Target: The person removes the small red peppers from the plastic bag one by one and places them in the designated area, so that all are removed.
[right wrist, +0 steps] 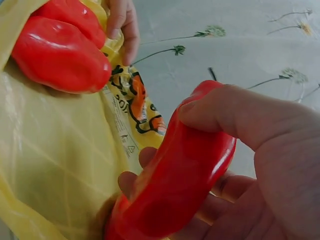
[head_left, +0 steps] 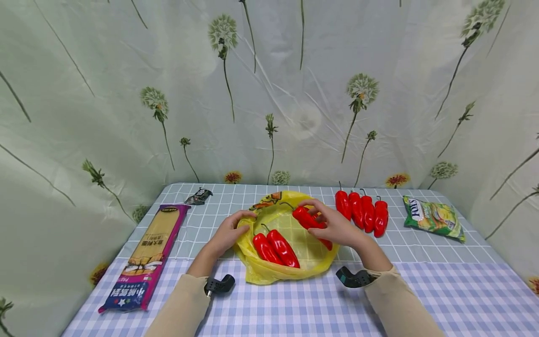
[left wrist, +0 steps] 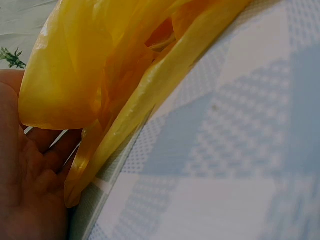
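A yellow plastic bag lies spread with its mouth wide on the table. My left hand grips the bag's left rim; in the left wrist view its fingers sit behind the plastic. Two red peppers lie inside, toward the bag's near left, one with a green stem. Over the bag's right half, my right hand holds another red pepper between thumb and fingers, its stem pointing to the far left in the head view. More red shows below that hand, partly hidden by it.
Several red peppers stand in a row right of the bag. Farther right lies a green Fox's packet. At the left are a long pasta packet and a small black wrapper. A flowered curtain hangs behind the checked table.
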